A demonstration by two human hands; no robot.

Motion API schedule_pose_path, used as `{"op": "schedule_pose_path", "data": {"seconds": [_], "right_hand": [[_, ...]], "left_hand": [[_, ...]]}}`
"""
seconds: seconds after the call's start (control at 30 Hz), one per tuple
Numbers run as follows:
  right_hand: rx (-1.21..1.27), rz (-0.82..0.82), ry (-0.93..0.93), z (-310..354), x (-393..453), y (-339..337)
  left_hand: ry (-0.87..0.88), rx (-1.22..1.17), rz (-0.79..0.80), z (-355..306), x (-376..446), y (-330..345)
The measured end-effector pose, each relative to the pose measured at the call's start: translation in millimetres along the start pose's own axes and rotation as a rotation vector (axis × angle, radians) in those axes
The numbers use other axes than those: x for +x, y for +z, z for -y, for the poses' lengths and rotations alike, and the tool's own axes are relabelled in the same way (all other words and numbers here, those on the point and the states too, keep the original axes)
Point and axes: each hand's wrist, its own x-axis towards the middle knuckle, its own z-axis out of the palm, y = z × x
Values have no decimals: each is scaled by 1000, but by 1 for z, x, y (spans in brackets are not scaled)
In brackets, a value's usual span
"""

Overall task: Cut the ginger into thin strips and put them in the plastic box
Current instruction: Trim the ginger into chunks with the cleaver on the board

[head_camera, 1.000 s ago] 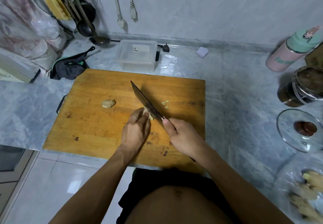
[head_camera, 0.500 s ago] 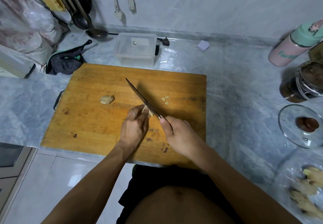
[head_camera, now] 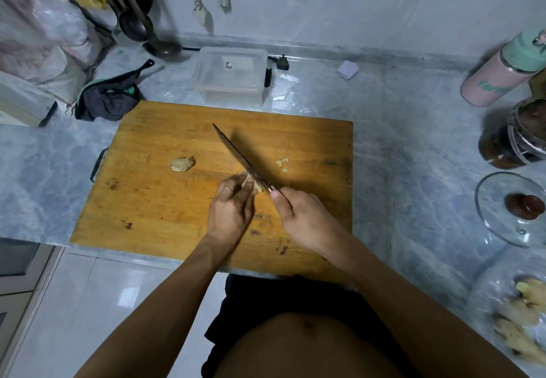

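Wooden cutting board (head_camera: 165,200) carries the work. Left hand (head_camera: 229,215) pinches the ginger (head_camera: 249,184); right hand (head_camera: 301,218) grips the knife (head_camera: 236,153). Keep fingertips curled back and slices thin.

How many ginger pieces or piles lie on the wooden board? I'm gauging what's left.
3: a beige ginger lump at left, pale cut bits right of the knife, one piece under the left hand, partly hidden.

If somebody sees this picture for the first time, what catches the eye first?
The two hands at the middle of the wooden cutting board: the right hand grips a knife and the left hand holds a ginger piece under it. Behind the board stands the clear plastic box.
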Motion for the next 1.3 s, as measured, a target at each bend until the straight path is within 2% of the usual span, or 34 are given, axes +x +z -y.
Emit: {"op": "schedule_pose_path", "data": {"seconds": [0.63,0.97,1.13,1.3], "right_hand": [[0,43,81,8,1,11],[0,-97,33,-7,-3,-4],[-23,-147,15,-18,-16,-11],[20,-115,-13,-8,-22,-10]], "left_hand": [[-47,-66,-50,3,-2,4],[-230,-204,61,-4,2,-13],[-238,-235,74,-6,-1,-13],[-238,-214,108,-10,-2,-13]]}}
